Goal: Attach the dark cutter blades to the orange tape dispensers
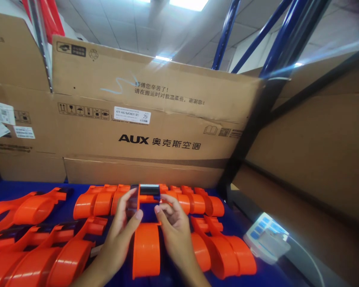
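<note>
Orange plastic: the head view is filled with orange tape dispensers spread over a blue table [6, 187].
Head view, centre: one orange tape dispenser [146, 249] stands at 6 o'clock in the frame, between the two hands, its rounded body toward the camera.
Dispenser's far end: a dark toothed blade strip [149, 189] sits at the 12 o'clock end of that dispenser, just above the fingertips.
Left hand [122, 233]: at 7 o'clock, fingers together and curled, thumb and fingertips pinching a small dark flat piece [133, 199] beside the blade strip.
Right hand [173, 227]: at 5 o'clock, fingers bent and close together, tips touching the dispenser's neck just below the blade strip; whether they clamp it, I cannot tell.
Around the hands: a row of dispensers [194, 203] lies behind at 12 o'clock, and more lie at 9 o'clock [32, 207] and 4 o'clock [227, 255].
Background: a large brown cardboard box [143, 131] printed "AUX" stands at 12 o'clock behind the table.
Right side: a white device with blue buttons [266, 239] lies at 3 o'clock, near a blue metal rack post [275, 52].
</note>
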Motion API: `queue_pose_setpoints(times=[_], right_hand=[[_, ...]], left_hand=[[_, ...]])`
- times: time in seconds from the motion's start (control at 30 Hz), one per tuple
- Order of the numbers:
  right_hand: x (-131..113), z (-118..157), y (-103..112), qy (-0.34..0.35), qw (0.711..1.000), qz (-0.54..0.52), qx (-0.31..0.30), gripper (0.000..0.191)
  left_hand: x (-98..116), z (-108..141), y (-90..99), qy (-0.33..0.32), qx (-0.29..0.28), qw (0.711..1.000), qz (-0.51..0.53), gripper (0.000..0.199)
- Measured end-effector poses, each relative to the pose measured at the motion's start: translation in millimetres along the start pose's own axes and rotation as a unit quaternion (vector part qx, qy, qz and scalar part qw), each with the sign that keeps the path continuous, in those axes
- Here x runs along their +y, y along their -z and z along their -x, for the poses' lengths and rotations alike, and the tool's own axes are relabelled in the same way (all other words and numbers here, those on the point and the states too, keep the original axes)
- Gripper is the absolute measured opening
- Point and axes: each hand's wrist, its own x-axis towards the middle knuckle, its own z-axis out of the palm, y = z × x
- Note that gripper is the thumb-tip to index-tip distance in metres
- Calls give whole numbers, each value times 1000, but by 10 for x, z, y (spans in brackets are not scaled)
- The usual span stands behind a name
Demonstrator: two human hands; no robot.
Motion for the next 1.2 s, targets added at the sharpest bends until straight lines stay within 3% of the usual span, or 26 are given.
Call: queue_pose_setpoints(times=[0.1, 0.2, 0.5, 0.63, 0.93, 1.2], right_hand=[[9, 20, -9, -19, 999, 30, -18, 33], [29, 45, -20, -28, 997, 59, -44, 27], [23, 94, -53, -54, 985, 122, -111, 13], [86, 81, -31, -55, 975, 165, -140, 11], [138, 80, 14, -41, 966, 208, -147, 11], [170, 68, 47, 23, 954, 275, -112, 12]], left_hand=[[-128, -56, 2, 70, 23, 995, 71, 51], [-183, -76, 64, 97, 49, 990, 87, 48], [-73, -38, 125, 77, 45, 991, 101, 41], [-51, -24, 111, 58, 16, 993, 101, 41], [-134, -74, 152, 60, 31, 995, 72, 57], [-126, -87, 161, 69, 27, 995, 71, 53]])
